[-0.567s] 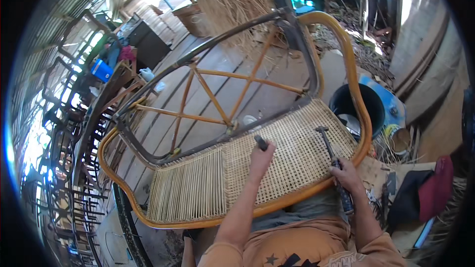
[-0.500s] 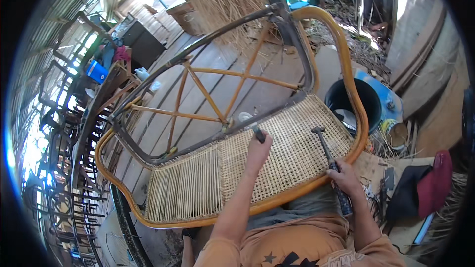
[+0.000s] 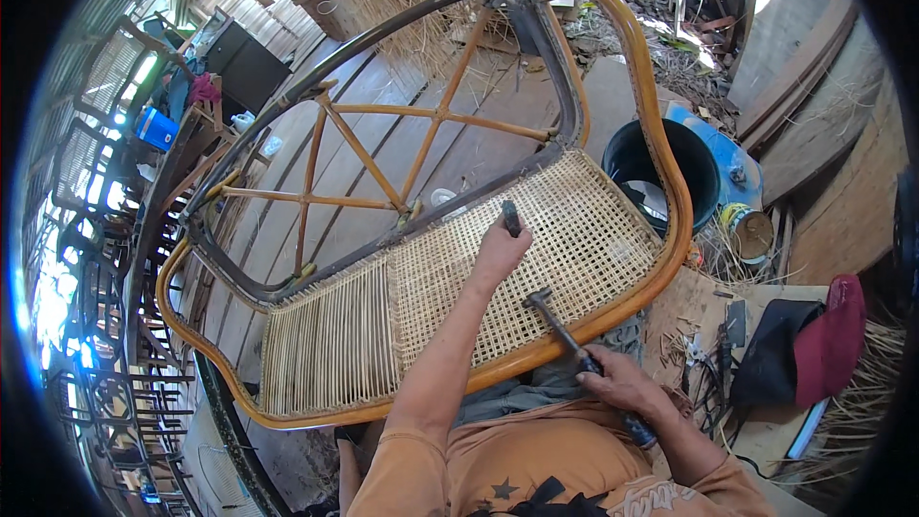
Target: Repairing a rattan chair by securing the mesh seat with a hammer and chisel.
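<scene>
A rattan bench frame with orange-brown bent poles (image 3: 675, 172) lies across my lap. Its panel of pale woven cane (image 3: 574, 230) shows open mesh on the right and unwoven parallel strands on the left. My left hand (image 3: 502, 251) is over the mesh, closed round a short dark tool (image 3: 512, 218) whose kind I cannot make out; its lower end is hidden by the fingers. My right hand (image 3: 613, 381) grips the dark handle of a hammer (image 3: 565, 330). The hammer's head lies over the panel's near part, below and right of my left hand, apart from the dark tool.
A black bucket (image 3: 704, 177) stands beyond the frame's right end. A black and maroon bag-like item (image 3: 814, 349) and small tools lie on a board at right. Dark chair frames (image 3: 105, 345) are stacked at far left. Loose dry strands (image 3: 402, 0) hang at the back.
My right hand has brought the hammer leftward and nearer to me, its head now closer to the left hand. The left hand has shifted slightly right over the mesh. The whole view has shifted.
</scene>
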Tool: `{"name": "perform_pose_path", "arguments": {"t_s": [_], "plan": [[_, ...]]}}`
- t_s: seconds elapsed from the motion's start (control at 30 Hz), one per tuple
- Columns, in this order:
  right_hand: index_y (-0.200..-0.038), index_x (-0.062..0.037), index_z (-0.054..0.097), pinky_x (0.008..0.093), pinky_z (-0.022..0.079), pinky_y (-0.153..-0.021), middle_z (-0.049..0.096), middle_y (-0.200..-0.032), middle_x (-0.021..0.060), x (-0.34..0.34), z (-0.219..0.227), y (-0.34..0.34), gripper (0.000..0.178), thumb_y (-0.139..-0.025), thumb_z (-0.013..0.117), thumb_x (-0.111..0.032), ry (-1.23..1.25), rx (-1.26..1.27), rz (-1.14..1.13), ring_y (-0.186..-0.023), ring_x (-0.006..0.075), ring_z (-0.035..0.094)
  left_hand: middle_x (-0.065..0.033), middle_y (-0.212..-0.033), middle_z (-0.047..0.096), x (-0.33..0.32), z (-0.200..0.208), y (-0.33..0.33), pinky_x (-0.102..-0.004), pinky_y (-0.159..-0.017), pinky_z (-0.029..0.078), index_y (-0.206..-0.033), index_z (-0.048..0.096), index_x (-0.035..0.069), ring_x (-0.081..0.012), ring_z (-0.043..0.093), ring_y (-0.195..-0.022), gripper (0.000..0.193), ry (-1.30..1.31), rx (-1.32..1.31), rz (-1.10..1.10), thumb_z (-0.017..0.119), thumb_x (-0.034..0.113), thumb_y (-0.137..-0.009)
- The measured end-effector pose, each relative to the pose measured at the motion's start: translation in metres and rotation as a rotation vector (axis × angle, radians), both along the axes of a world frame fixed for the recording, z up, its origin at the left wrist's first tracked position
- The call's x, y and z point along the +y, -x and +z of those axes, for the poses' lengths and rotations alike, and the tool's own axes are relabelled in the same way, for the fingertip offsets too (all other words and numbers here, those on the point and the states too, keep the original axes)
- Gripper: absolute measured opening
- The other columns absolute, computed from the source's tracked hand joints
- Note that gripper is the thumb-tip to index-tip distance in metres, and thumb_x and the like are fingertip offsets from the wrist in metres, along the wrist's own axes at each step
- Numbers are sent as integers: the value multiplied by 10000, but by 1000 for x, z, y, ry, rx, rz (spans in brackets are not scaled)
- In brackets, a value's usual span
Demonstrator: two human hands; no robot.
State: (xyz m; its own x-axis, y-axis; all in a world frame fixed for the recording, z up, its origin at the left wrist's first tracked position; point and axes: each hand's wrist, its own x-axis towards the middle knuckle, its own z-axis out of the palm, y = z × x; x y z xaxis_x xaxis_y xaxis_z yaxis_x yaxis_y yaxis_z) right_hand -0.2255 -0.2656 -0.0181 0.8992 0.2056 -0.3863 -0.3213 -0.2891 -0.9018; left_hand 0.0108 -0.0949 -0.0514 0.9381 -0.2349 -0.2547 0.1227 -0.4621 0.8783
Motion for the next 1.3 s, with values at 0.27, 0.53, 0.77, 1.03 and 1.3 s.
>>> {"name": "perform_pose_path", "arguments": {"t_s": [0.27,0.53,0.77,1.03,1.3], "plan": [[-1033,19,523,421,451,-738,583,-831,239,22,13,-40,337,-846,566,-258,81,63,153,-829,375,589,-120,-667,604,-14,-12,-8,-353,-591,471,-965,560,-1,-222,597,-591,293,-155,-89,-86,575,252,-818],[-967,37,562,435,462,-738,611,-814,260,31,-15,-66,317,-846,552,-256,78,42,-13,-805,391,607,-44,-663,555,-20,-21,-10,-309,-588,440,-868,539,29,-134,528,-594,217,-168,-122,-78,587,234,-816],[-937,26,553,436,458,-726,605,-807,248,30,-5,-73,293,-840,556,-251,89,51,80,-778,389,595,-23,-678,545,-18,-23,-10,-291,-561,422,-894,544,19,-108,496,-579,241,-138,-106,-70,593,245,-825],[-950,12,530,420,450,-711,590,-816,224,-5,-1,-21,280,-838,571,-241,126,5,-137,-778,369,585,-6,-621,482,-11,25,-5,-268,-480,378,-818,574,53,-80,438,-515,268,98,-19,138,552,307,-898],[-966,-8,562,344,471,-678,603,-789,131,-106,-42,96,360,-741,700,-253,331,72,-849,-692,272,579,-5,-663,548,-71,73,117,-263,-519,392,-925,553,53,-96,478,-541,425,51,446,-305,556,474,-865]]}}
